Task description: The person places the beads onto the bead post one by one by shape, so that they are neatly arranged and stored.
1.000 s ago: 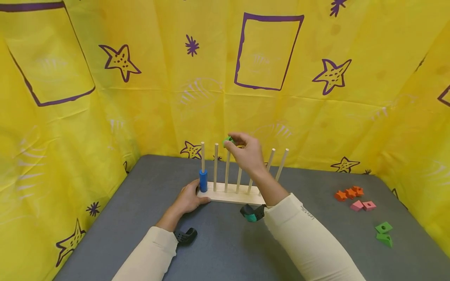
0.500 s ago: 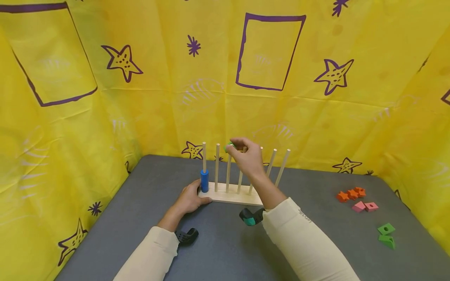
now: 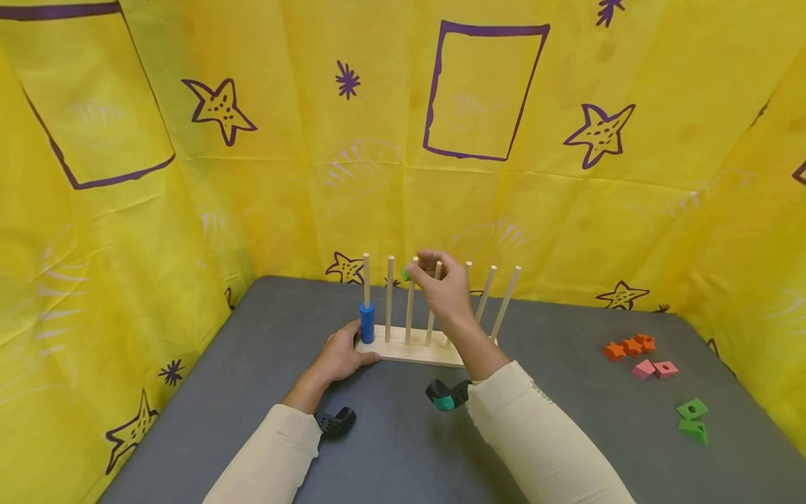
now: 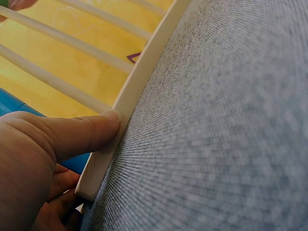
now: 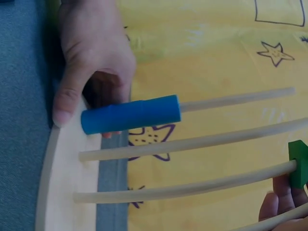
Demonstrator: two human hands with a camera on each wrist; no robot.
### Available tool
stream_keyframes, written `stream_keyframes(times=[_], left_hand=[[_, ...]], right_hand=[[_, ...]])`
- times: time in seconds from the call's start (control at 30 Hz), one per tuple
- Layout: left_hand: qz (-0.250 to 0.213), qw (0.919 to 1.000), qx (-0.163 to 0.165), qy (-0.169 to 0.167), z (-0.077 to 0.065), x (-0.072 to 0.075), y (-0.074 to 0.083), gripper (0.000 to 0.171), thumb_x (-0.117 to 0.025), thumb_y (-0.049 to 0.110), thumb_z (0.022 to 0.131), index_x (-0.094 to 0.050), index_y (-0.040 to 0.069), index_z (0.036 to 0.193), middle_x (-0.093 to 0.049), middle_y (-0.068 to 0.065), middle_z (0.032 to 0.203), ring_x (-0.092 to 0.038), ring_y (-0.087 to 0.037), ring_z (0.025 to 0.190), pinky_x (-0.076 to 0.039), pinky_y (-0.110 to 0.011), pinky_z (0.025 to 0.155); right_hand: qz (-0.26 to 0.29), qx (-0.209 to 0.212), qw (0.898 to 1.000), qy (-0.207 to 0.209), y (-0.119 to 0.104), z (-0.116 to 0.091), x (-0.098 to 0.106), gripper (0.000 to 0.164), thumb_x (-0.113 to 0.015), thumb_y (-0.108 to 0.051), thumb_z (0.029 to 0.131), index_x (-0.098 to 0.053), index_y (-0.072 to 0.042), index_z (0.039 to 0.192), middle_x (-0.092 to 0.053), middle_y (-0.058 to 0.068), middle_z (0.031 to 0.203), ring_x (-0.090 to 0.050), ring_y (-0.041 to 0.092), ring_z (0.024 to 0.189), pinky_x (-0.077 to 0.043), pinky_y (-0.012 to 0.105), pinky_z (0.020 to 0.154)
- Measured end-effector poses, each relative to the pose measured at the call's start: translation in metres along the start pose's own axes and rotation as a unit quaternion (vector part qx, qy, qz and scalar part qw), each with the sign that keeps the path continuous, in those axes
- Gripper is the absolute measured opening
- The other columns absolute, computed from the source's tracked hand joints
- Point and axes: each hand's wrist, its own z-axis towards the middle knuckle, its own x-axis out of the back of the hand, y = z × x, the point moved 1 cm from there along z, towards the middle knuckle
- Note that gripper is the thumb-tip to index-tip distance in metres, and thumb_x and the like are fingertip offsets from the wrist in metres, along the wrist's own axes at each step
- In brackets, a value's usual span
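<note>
My left hand (image 3: pixel 340 354) grips the left end of a wooden peg board (image 3: pixel 418 356). Its thumb presses the front edge in the left wrist view, while the other fingers go behind the end. Several upright pegs rise from the board, and blue cylinders (image 3: pixel 367 323) are stacked on the leftmost one. My right hand (image 3: pixel 450 292) pinches a small green block (image 5: pixel 299 163) near the top of the third peg (image 5: pixel 192 186) from the left. In the right wrist view that peg runs into the block's hole. Fingers cover most of the block in the head view.
On the right of the grey table (image 3: pixel 541 420) lie orange star blocks (image 3: pixel 632 348), two pink blocks (image 3: pixel 665 369) and two green blocks (image 3: pixel 693 409). A yellow patterned curtain (image 3: pixel 283 196) hangs behind and at both sides.
The right hand has lowered the green block from above the third peg's tip to just below it, so the tip now shows. The left hand keeps its grip on the board.
</note>
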Motion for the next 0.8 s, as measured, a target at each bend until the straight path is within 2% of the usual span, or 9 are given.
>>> stream_keyframes(times=[0.17,0.37,0.8], left_hand=[[0.001,1.0000,0.001,0.000,0.000,0.000,0.000,0.075,-0.085,0.019,0.075,-0.048,-0.004,0.137,-0.055,-0.022,0.130,-0.050,-0.038,0.121,-0.040,-0.050,0.099],[0.003,1.0000,0.003,-0.002,0.000,0.000,0.001,0.075,-0.084,0.019,0.076,-0.048,-0.003,0.137,-0.055,-0.021,0.131,-0.049,-0.038,0.122,-0.039,-0.050,0.099],[-0.004,1.0000,0.001,0.001,0.000,0.000,-0.002,0.075,-0.085,0.018,0.075,-0.049,-0.004,0.137,-0.055,-0.021,0.130,-0.049,-0.038,0.122,-0.039,-0.050,0.100]], right_hand=[[0.003,-0.009,1.000,0.006,0.009,-0.003,-0.001,0.032,-0.074,-0.012,0.086,-0.062,-0.001,0.114,-0.061,0.011,0.105,-0.057,0.026,0.094,-0.049,0.038,0.084],[-0.008,-0.025,0.999,0.020,0.024,-0.007,-0.003,0.029,-0.075,-0.011,0.085,-0.064,-0.002,0.110,-0.062,0.011,0.104,-0.059,0.026,0.094,-0.051,0.036,0.083],[-0.026,-0.033,0.999,0.019,0.050,-0.016,-0.003,0.034,-0.077,-0.013,0.083,-0.064,-0.002,0.112,-0.062,0.011,0.106,-0.058,0.026,0.093,-0.050,0.035,0.082]])
